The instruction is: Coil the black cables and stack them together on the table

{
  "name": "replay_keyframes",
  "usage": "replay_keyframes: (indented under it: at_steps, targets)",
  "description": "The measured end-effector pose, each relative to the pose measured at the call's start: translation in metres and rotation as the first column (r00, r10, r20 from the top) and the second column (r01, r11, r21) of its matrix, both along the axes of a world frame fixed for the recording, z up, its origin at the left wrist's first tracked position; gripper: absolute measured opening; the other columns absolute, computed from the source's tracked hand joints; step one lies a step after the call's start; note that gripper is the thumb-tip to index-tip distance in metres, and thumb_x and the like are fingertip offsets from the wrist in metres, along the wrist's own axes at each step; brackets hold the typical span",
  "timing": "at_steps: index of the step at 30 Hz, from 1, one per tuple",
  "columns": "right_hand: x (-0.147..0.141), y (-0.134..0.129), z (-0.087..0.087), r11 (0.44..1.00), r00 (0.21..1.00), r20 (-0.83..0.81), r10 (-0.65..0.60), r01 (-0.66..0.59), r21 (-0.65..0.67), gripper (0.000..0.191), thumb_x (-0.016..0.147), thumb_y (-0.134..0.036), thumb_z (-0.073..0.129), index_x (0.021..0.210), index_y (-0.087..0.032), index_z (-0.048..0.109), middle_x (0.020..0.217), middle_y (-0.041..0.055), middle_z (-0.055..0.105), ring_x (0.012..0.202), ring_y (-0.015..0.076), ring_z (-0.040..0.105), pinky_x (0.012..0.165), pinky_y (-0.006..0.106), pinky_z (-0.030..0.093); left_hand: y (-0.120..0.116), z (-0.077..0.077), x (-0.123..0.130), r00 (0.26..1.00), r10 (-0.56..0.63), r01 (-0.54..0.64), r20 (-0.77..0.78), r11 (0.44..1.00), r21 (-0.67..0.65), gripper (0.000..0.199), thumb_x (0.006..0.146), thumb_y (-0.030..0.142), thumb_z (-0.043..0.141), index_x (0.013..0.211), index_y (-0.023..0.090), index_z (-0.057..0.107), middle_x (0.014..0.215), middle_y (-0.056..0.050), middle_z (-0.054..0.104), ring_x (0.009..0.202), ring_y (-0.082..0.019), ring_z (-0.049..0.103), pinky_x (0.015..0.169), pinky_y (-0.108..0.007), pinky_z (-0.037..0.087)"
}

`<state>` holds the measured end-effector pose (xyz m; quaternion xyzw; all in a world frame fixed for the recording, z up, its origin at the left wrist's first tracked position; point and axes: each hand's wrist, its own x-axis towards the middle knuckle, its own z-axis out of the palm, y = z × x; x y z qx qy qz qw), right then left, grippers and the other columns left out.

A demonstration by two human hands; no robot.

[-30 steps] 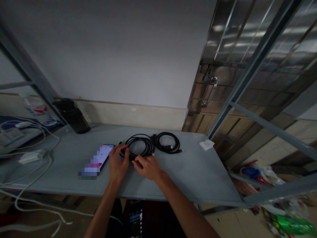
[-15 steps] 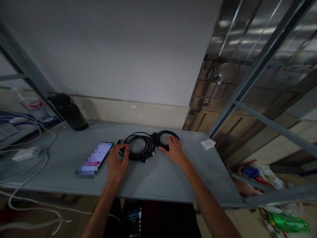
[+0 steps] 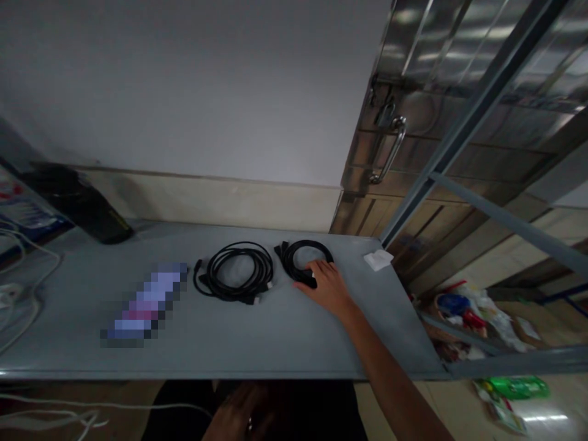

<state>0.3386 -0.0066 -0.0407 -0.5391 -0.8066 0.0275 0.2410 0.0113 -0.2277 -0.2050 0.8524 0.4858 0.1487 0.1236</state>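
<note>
Two coils of black cable lie side by side on the grey desk. My right hand is at the near right side of the smaller coiled cable, with thumb and fingers closed on its bundle and covering part of it. To the left, the larger coil lies untouched, its plug ends showing at its near side and left. Below the desk edge, over my lap, is my left hand. It is dark and smeared, with a small shiny spot beside it, so its fingers and anything in them are unclear.
A phone with a blurred-out screen lies left of the coils. Behind it a black bottle leans at the back. White cables trail at the far left. A crumpled white paper is near the right corner, by the metal frame post.
My left hand has left the larger coil and dropped below the desk edge. My right hand has closed on the smaller coil, which now lies apart from the larger one. The view has shifted right.
</note>
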Motion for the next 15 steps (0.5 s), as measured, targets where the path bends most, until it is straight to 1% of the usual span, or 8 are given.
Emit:
replay_keyframes:
  at_steps: [1, 2, 3, 5, 7, 10, 13, 15]
  targets:
    - [0.0, 0.0, 0.001, 1.0, 1.0, -0.009, -0.001, 0.001, 0.002, 0.046, 0.103, -0.057, 0.087, 0.125, -0.02, 0.07, 0.122, 0.012, 0.078, 0.121, 0.0337, 0.072, 0.11, 0.049, 0.052, 0.006, -0.014, -0.009, 0.991, 0.103, -0.109, -0.089, 0.992, -0.061, 0.041, 0.092, 0.042, 0.079, 0.13, 0.028, 0.084, 0.128, -0.013, 0.087, 0.114, -0.037, 0.084, 0.1, -0.049, 0.071]
    - [0.0, -0.001, 0.001, 1.0, 1.0, -0.018, -0.001, 0.001, 0.003, 0.044, 0.103, -0.055, 0.087, 0.124, -0.021, 0.07, 0.121, 0.0116, 0.078, 0.121, 0.0336, 0.072, 0.11, 0.049, 0.052, 0.012, -0.026, -0.019, 0.97, 0.174, -0.196, -0.171, 0.974, -0.116, 0.056, 0.086, 0.045, 0.083, 0.138, 0.024, 0.082, 0.141, -0.017, 0.083, 0.13, -0.043, 0.079, 0.11, -0.055, 0.067]
    - [0.0, -0.001, 0.002, 1.0, 1.0, -0.026, 0.0, 0.0, 0.005, 0.042, 0.104, -0.054, 0.087, 0.123, -0.021, 0.07, 0.121, 0.0114, 0.078, 0.121, 0.0336, 0.072, 0.11, 0.049, 0.052, 0.017, -0.036, -0.028, 0.947, 0.21, -0.255, -0.244, 0.952, -0.17, 0.067, 0.083, 0.046, 0.084, 0.144, 0.02, 0.079, 0.15, -0.02, 0.078, 0.141, -0.046, 0.073, 0.117, -0.057, 0.062]
    - [0.001, -0.002, 0.003, 1.0, 0.999, -0.039, 0.001, -0.001, 0.007, 0.041, 0.104, -0.053, 0.087, 0.121, -0.021, 0.07, 0.119, 0.0113, 0.077, 0.12, 0.0338, 0.072, 0.11, 0.049, 0.053, 0.023, -0.054, -0.043, 0.911, 0.221, -0.32, -0.349, 0.911, -0.259, 0.076, 0.08, 0.047, 0.084, 0.149, 0.016, 0.076, 0.16, -0.023, 0.071, 0.151, -0.048, 0.065, 0.125, -0.058, 0.055]
    - [0.001, -0.002, 0.003, 1.0, 0.999, -0.049, -0.002, 0.002, 0.008, 0.04, 0.104, -0.053, 0.087, 0.121, -0.02, 0.07, 0.119, 0.0113, 0.077, 0.119, 0.0335, 0.073, 0.109, 0.049, 0.054, 0.022, -0.069, -0.051, 0.899, 0.192, -0.325, -0.394, 0.895, -0.304, 0.079, 0.08, 0.046, 0.084, 0.153, 0.017, 0.074, 0.164, -0.023, 0.068, 0.156, -0.047, 0.061, 0.128, -0.058, 0.051]
    - [0.001, -0.002, 0.004, 1.0, 0.997, -0.076, -0.006, 0.007, 0.007, 0.042, 0.103, -0.052, 0.088, 0.123, -0.021, 0.069, 0.12, 0.0108, 0.077, 0.117, 0.0324, 0.073, 0.109, 0.048, 0.056, 0.014, -0.085, -0.056, 0.897, 0.177, -0.311, -0.405, 0.903, -0.295, 0.084, 0.074, 0.044, 0.085, 0.154, 0.022, 0.073, 0.167, -0.02, 0.066, 0.16, -0.048, 0.055, 0.129, -0.06, 0.048]
    - [0.002, -0.001, 0.005, 1.0, 0.993, -0.122, -0.007, 0.008, 0.005, 0.041, 0.101, -0.048, 0.091, 0.124, -0.022, 0.068, 0.121, 0.0098, 0.076, 0.117, 0.0315, 0.073, 0.107, 0.047, 0.057, 0.008, -0.091, -0.057, 0.908, 0.169, -0.291, -0.384, 0.913, -0.285, 0.083, 0.072, 0.042, 0.085, 0.152, 0.025, 0.074, 0.167, -0.019, 0.066, 0.16, -0.049, 0.055, 0.131, -0.064, 0.046]
    - [0.002, -0.002, 0.006, 1.0, 0.989, -0.147, -0.006, 0.008, 0.013, 0.036, 0.103, -0.043, 0.09, 0.122, -0.023, 0.068, 0.121, 0.0092, 0.075, 0.117, 0.0306, 0.073, 0.106, 0.045, 0.058, 0.008, -0.092, -0.056, 0.909, 0.154, -0.284, -0.388, 0.91, -0.302, 0.08, 0.074, 0.042, 0.084, 0.151, 0.023, 0.075, 0.167, -0.022, 0.065, 0.16, -0.05, 0.054, 0.132, -0.066, 0.044]
